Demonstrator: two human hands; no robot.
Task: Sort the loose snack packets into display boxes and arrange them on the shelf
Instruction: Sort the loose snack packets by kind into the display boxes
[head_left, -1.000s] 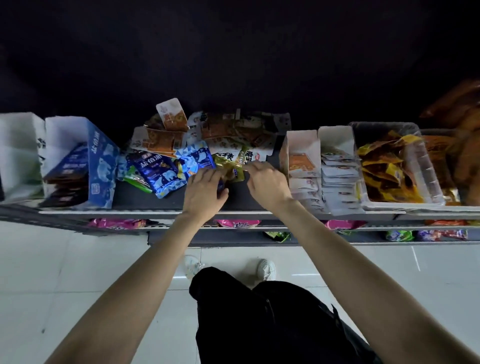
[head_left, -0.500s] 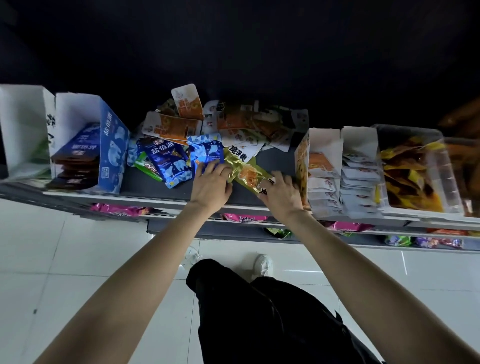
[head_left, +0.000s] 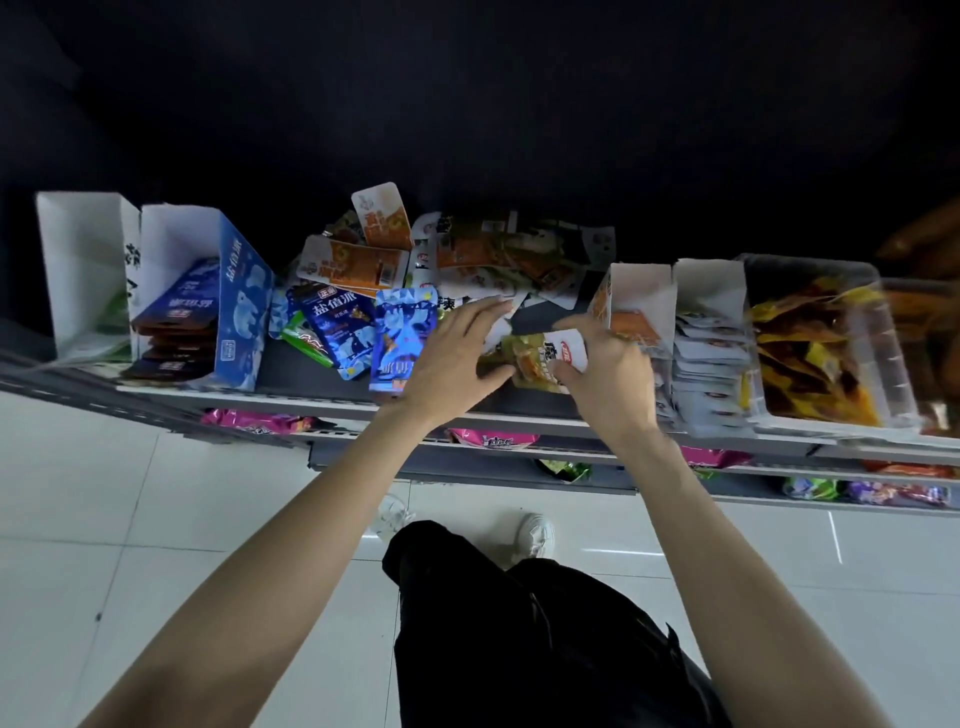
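Dim scene: the upper half sinks into near-black, while the pale floor (head_left: 130, 519) catches soft reflected glare. Wide-angle distortion bows the shelf (head_left: 322, 402) edge. The far right is blurred, and distant packets lack sharpness

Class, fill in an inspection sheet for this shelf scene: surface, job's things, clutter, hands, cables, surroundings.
Surface: grey shelf, partly covered.
Job's things: loose snack packets heaped at the back; blue display box holds dark packets; white display box partly filled.
Clutter: clear bin of yellow packets.
Hands: right hand grips a yellow-green packet; left hand spread, touching it.
Cables: nothing seen.
Surroundings: white tiled floor, lower shelves.
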